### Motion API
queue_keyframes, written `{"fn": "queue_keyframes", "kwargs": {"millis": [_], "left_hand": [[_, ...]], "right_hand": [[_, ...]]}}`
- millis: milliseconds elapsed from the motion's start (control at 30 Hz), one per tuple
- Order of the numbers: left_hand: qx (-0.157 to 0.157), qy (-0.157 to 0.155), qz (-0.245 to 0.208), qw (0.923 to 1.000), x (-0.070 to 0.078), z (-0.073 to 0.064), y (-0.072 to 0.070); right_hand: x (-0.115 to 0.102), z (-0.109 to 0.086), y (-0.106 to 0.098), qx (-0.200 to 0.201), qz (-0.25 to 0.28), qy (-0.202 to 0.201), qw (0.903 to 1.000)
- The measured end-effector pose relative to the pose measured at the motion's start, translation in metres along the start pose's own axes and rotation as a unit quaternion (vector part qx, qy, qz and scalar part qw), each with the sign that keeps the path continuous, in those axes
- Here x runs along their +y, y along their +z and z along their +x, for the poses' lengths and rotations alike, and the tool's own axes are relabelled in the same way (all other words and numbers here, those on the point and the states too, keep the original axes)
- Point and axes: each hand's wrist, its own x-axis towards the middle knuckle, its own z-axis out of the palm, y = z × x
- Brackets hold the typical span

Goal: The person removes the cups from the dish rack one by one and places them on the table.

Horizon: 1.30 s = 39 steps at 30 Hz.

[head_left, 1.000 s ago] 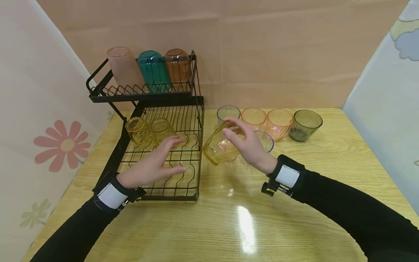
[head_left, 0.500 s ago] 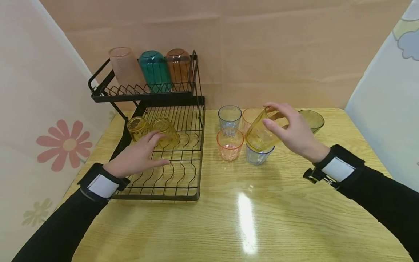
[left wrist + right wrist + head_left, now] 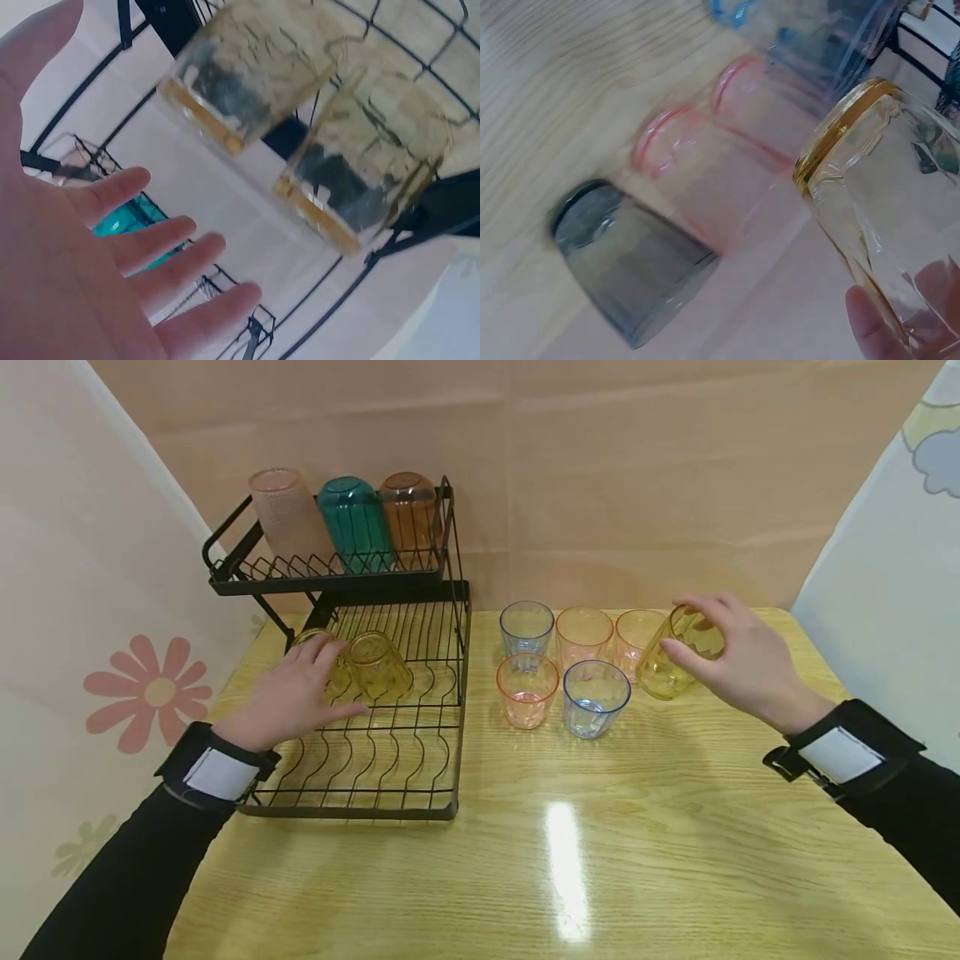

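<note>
My right hand [image 3: 753,660] holds a yellow glass tumbler [image 3: 660,672] by its upper end, tilted, at the right end of the glasses on the table. In the right wrist view a dark grey glass [image 3: 634,262] stands apart from this tumbler [image 3: 877,180]; from the head it is hidden behind hand and tumbler. My left hand [image 3: 281,697] hovers at the rack's lower tier with fingers extended. Two upturned amber glasses stand there: the right one [image 3: 378,668] shows fully, the left one [image 3: 337,681] is partly covered by the hand. The left wrist view shows fingers [image 3: 176,285] apart from both.
The black two-tier rack [image 3: 345,814] stands on the left of the wooden table [image 3: 637,860]. Its upper tier bears pink [image 3: 288,518], teal [image 3: 352,518] and brown [image 3: 408,514] glasses. Several pinkish and blue-rimmed glasses, including a clear one [image 3: 592,710], stand upright mid-table.
My right hand has carried the yellow tumbler rightward, past the upright glasses to their right end. My left hand has shifted left across the rack, from the right amber glass toward the left one.
</note>
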Motion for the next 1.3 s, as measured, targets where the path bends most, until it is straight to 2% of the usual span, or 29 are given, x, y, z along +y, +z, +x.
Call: {"fn": "queue_keyframes", "kwargs": {"millis": [300, 567, 967, 1133, 1300], "left_hand": [[0.026, -0.047, 0.048, 0.9974, -0.008, 0.005, -0.016], [0.051, -0.07, 0.058, 0.9945, -0.01, 0.011, -0.022], [0.033, -0.089, 0.063, 0.9935, -0.006, 0.017, -0.028], [0.027, -0.095, 0.059, 0.9934, -0.004, 0.019, -0.029], [0.022, -0.091, 0.066, 0.9934, -0.002, 0.023, -0.029]], "right_hand": [[0.02, -0.011, 0.016, -0.012, -0.08, -0.024, 0.9964], [0.027, -0.022, 0.039, -0.029, -0.096, -0.032, 0.9944], [0.039, -0.029, 0.065, -0.078, -0.086, 0.004, 0.9932], [0.041, -0.03, 0.069, -0.079, -0.086, 0.004, 0.9931], [0.038, -0.029, 0.065, -0.094, -0.089, 0.006, 0.9916]]}}
